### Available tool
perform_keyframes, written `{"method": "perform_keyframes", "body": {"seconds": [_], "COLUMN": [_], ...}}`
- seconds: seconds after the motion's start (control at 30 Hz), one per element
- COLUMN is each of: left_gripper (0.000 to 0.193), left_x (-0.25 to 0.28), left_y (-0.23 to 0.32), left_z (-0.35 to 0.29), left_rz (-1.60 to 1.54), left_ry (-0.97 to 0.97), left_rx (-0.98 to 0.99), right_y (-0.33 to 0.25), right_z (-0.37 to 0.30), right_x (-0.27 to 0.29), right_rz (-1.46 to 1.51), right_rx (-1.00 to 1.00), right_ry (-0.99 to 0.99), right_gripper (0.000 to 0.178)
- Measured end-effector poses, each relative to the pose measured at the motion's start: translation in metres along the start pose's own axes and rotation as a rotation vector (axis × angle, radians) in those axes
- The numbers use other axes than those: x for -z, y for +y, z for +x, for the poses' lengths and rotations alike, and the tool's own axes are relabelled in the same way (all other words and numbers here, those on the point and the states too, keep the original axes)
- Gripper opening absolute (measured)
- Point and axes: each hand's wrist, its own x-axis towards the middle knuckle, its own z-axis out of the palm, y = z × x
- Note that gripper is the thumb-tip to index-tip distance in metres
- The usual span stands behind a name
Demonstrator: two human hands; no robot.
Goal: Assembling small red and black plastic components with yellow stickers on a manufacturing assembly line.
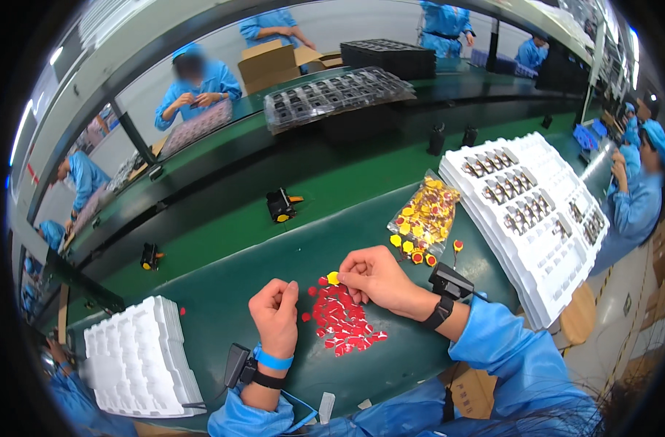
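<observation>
In the head view, the right hand pinches a small round yellow sticker at the top edge of a loose pile of red peeled backing tabs on the dark green bench mat, fingertips together as if to peel it. The left hand hovers just beside the pile, fingers curled and thumb against forefinger; whether it holds anything cannot be told. A clear plastic bag of yellow stickers lies near, beside a stack of white moulded trays, within easy reach.
</observation>
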Motion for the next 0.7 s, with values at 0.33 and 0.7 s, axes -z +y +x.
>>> {"method": "perform_keyframes", "body": {"seconds": [0.33,0.7], "left_gripper": [0.023,0.023], "left_x": [-0.006,-0.012], "left_y": [0.009,0.009], "left_z": [-0.004,-0.013], "left_rz": [0.255,0.333], "left_ry": [0.158,0.079], "left_rx": [-0.217,-0.236], "right_y": [-0.007,0.0], "right_z": [0.002,0.0], "right_x": [-0.003,-0.002], "right_rz": [0.048,0.122], "right_rx": [0.014,-0.025], "right_ry": [-0.03,0.008], "right_gripper": [0.007,0.008]}}
